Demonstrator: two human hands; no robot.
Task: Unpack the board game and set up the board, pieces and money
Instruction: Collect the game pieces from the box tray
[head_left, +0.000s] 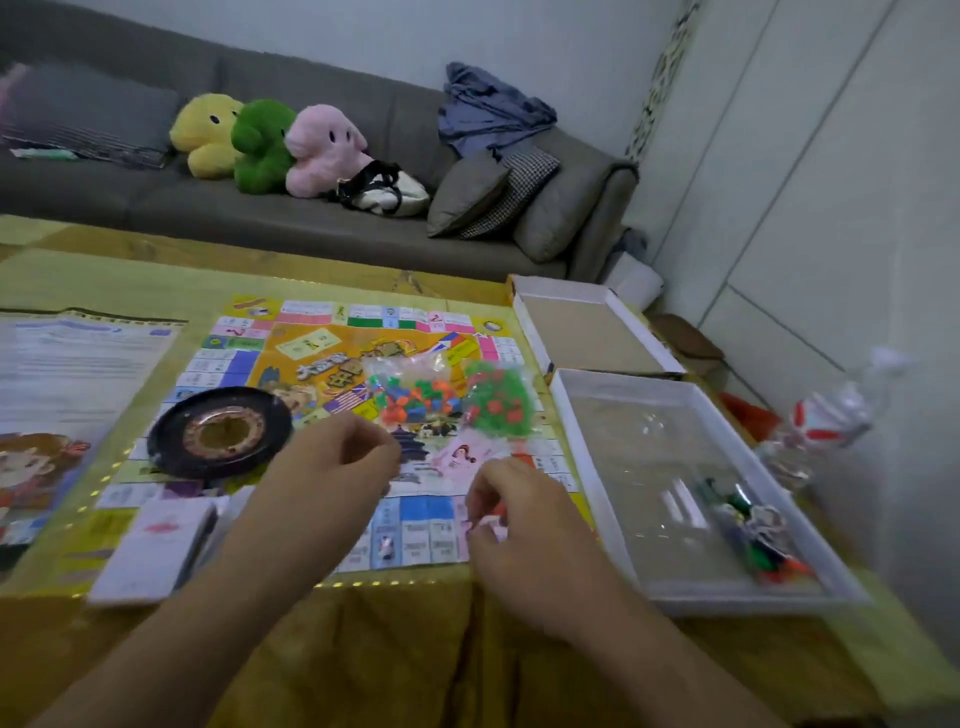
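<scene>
Both hands work over the near edge of the colourful paper game board (358, 332), which lies flat on the yellow-clothed counter (395, 649). The left hand (332, 462) hovers above the board with its fingers curled in loosely; whether it holds anything cannot be told. The right hand (519, 525) has its fingers bent and pinches something small, pink and orange, at its fingertips, too blurred to name, just by a pink card with a figure printed on it (465, 452).

On the board lie a black round roulette wheel (221, 431), a clear bag of mixed orange, green and blue pieces (413, 392) and, touching it, a clear bag of green and red pieces (498, 402). A white stack of cards (150, 545) sits at the board's near left corner. To the right stand a white box tray (587, 462) with a few coloured tokens (753, 535) inside and the open box lid (582, 332) beyond it. A printed sheet (67, 374) lies to the left.
</scene>
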